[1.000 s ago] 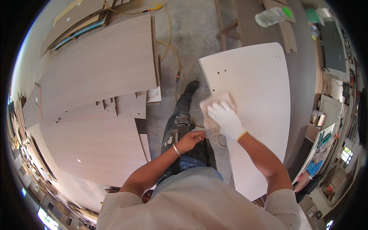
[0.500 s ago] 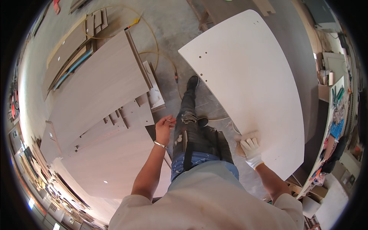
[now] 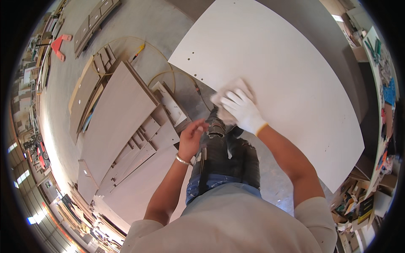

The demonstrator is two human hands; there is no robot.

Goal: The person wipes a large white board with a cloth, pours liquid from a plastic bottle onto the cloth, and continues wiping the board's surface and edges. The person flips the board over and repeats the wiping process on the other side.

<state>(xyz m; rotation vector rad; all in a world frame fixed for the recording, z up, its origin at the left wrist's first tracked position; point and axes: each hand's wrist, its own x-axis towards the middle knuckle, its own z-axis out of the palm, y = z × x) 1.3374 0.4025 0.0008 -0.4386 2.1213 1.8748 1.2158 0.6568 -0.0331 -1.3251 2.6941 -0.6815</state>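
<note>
A large white board (image 3: 287, 76) with small drilled holes along its edge lies in front of me on the right. My right hand (image 3: 242, 110), in a white glove, presses a white cloth (image 3: 230, 90) against the board near its left edge. My left hand (image 3: 193, 135) is bare, with a bracelet at the wrist, and hangs free above my dark trousers with its fingers loosely curled and nothing in it.
Stacks of brown wood panels (image 3: 118, 122) lie on the concrete floor to my left, with smaller offcuts (image 3: 171, 103) beside them. A yellow hose (image 3: 160, 74) loops on the floor. A cluttered workbench (image 3: 379, 84) runs along the right edge.
My right hand with the cloth has moved from the board's near right edge up to its left edge. The view has tilted, so the board fills more of the picture.
</note>
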